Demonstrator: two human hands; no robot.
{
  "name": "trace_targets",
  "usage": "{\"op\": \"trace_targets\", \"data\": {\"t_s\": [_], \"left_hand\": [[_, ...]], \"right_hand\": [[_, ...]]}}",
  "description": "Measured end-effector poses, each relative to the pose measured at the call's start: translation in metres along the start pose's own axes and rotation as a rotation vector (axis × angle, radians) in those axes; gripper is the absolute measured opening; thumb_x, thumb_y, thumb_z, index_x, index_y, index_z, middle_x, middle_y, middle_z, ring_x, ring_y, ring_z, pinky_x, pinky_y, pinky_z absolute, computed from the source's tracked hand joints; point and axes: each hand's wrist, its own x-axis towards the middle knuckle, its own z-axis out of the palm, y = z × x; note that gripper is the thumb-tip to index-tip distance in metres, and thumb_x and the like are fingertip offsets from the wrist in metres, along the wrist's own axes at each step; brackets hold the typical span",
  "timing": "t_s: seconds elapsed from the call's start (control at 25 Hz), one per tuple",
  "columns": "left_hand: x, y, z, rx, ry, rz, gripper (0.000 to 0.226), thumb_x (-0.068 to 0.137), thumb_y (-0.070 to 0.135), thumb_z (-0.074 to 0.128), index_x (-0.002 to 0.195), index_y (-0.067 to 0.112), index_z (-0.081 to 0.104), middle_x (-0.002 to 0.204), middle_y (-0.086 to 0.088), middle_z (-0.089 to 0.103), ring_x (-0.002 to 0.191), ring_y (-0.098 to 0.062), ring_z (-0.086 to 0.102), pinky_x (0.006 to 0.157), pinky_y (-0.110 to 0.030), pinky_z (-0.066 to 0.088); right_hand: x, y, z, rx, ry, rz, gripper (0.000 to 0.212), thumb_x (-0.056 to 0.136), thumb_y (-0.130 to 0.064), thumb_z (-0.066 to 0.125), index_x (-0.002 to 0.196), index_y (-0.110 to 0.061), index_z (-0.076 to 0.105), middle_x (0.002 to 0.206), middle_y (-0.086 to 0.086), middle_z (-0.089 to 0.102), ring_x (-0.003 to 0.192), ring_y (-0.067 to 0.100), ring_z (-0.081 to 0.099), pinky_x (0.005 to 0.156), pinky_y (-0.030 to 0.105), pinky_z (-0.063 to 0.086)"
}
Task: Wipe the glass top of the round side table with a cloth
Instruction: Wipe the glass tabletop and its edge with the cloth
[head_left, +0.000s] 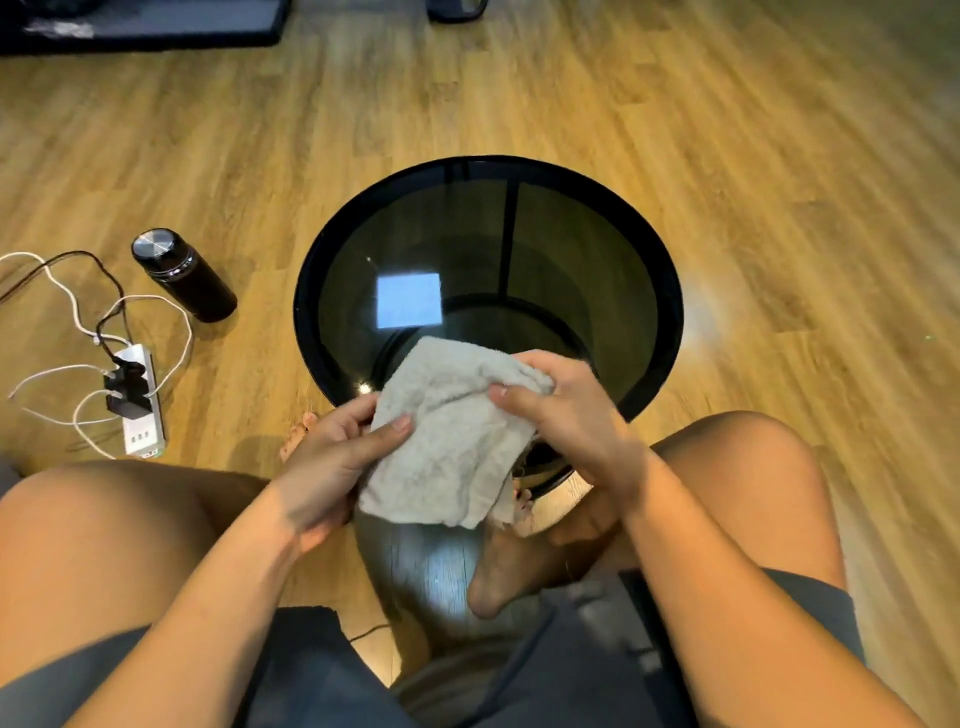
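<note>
We ready the cloth (447, 431) over the near rim of the desk (671, 312), left hand (332, 457) and right hand (566, 410) each clamped on an edge; next, we judge, it must press flat on the glass (571, 249)

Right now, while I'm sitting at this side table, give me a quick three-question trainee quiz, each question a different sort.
1. True or false: the cloth lies spread flat on the glass top.
2. What grips the cloth? A. one hand, B. both hands, C. neither.
3. Name the dark item beyond the power strip.

Key: 1. False, it is held bunched over the glass top's near edge. 2. B, left hand and right hand. 3. The bottle.
</note>
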Motion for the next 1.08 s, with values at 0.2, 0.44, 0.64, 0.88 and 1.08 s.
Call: {"op": "trace_targets", "data": {"t_s": [0.2,0.44,0.64,0.88,1.08], "left_hand": [[0.077,0.000,0.044,0.769,0.222,0.196,0.048,0.086,0.023,0.074,0.130,0.021,0.055,0.131,-0.005,0.063,0.108,-0.017,0.065,0.092,-0.037,0.053],[0.106,0.004,-0.048,1.343,0.677,0.359,0.051,0.099,0.044,0.044,0.142,0.017,0.043,0.159,-0.010,0.029,0.152,-0.027,0.014,0.122,-0.051,0.005],[0.130,0.009,-0.083,0.485,0.702,0.340,0.062,0.100,0.045,0.041,0.154,0.027,0.016,0.164,-0.001,0.017,0.143,-0.009,0.022,0.118,-0.032,0.020],[0.138,0.007,-0.088,0.214,0.661,0.407,0.073,0.092,0.050,0.041,0.155,0.027,0.009,0.164,0.002,0.014,0.147,-0.009,0.019,0.120,-0.032,0.021],[0.137,0.007,-0.085,0.188,0.691,0.422,0.070,0.094,0.045,0.042,0.154,0.024,0.014,0.162,0.003,0.024,0.145,-0.011,0.028,0.121,-0.038,0.025]], "right_hand": [[0.019,0.012,-0.063,-0.448,0.422,0.040,0.044,0.090,-0.029,0.066,0.132,-0.024,0.054,0.131,0.006,0.059,0.122,0.029,0.056,0.095,0.042,0.050],[0.031,0.067,-0.016,-1.293,0.083,-0.018,0.068,0.092,-0.068,0.020,0.154,-0.041,0.010,0.166,0.004,0.004,0.151,0.036,-0.011,0.117,0.061,-0.006],[0.047,0.062,0.018,-1.449,-0.040,-0.182,0.073,0.091,-0.072,0.015,0.155,-0.038,0.011,0.166,0.003,0.005,0.147,0.049,-0.008,0.115,0.066,-0.006],[0.101,0.041,0.090,-1.480,-0.139,-0.340,0.064,0.097,-0.058,0.024,0.155,-0.033,0.017,0.164,0.009,0.018,0.142,0.060,0.001,0.112,0.068,0.003],[0.109,0.042,0.069,-1.413,0.006,-0.242,0.085,0.091,-0.060,0.029,0.156,-0.016,-0.003,0.165,0.016,-0.002,0.151,0.039,-0.003,0.120,0.054,0.000]]}}
